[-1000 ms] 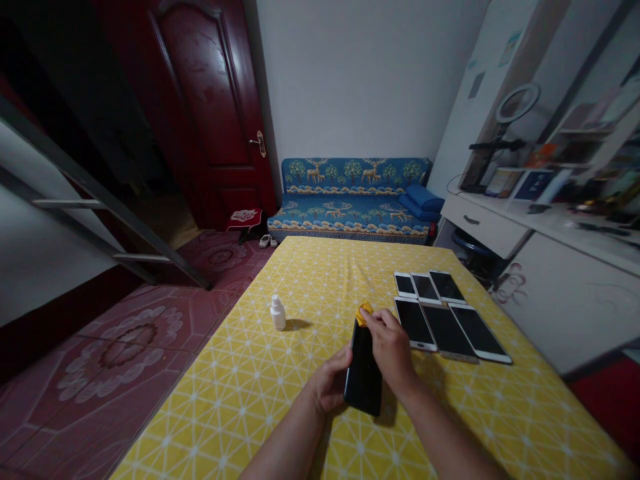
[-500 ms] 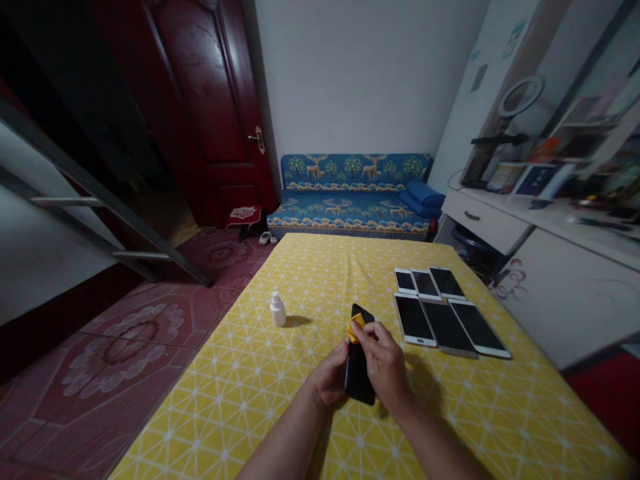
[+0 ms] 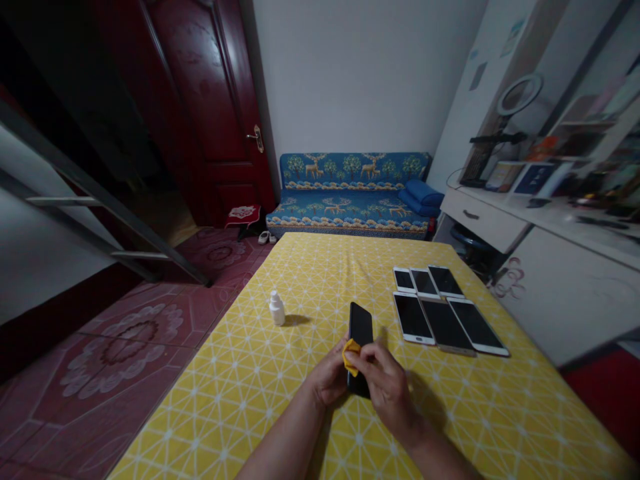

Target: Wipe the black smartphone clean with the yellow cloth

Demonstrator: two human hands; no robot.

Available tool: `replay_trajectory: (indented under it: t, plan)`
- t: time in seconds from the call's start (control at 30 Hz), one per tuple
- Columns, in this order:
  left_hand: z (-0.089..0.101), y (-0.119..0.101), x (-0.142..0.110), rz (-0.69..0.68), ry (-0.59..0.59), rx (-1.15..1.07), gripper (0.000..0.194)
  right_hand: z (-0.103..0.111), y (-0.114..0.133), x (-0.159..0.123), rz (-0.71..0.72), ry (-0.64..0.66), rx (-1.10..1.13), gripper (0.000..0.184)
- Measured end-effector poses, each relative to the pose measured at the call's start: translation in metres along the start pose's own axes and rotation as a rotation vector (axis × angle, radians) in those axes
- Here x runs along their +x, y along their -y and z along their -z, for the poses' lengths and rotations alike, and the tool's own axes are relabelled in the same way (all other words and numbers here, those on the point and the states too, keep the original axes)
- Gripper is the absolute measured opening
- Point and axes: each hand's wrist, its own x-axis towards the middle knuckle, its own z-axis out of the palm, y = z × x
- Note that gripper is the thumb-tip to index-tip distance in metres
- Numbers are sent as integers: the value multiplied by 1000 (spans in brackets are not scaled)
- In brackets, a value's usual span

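From here I have the left hand (image 3: 330, 377) clenched around the lower part of a black phone (image 3: 361, 328), which it holds up off the tabletop (image 3: 220, 413), tilted with its dark screen facing up; the right hand (image 3: 385, 389) sits just beside it, its fingers (image 3: 373, 360) pinching a small yellow cloth (image 3: 351, 357) against the phone's left edge; both hands are closed on what they hold, and the lower end of the phone is hidden behind them.

The tabletop has a yellow patterned cover; to the right of the hands lie six phones (image 3: 447, 327) in two rows of three, screens up, their edges nearly touching; to the left, well apart from the phones, stands a small white bottle (image 3: 277, 309), upright, nearer the hands than the table's edge; past the far end I can see a blue sofa (image 3: 350, 200) with a deer pattern; to its left is a dark red door (image 3: 200, 113); on the right is a white desk (image 3: 550, 213) with a ring light (image 3: 519, 95).
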Motion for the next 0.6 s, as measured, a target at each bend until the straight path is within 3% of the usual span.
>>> replay_trajectory:
  t: [0.27,0.4,0.6]
  plan:
    - [0,1,2,-1,3,-10,31,12,5,6,158,54,-58,49]
    - [1,2,3,2,6,13,27,9,-8,13,130,2,-121,44]
    - [-4,2,2,-20,16,3,27,3,-28,23,48,-54,-111,50]
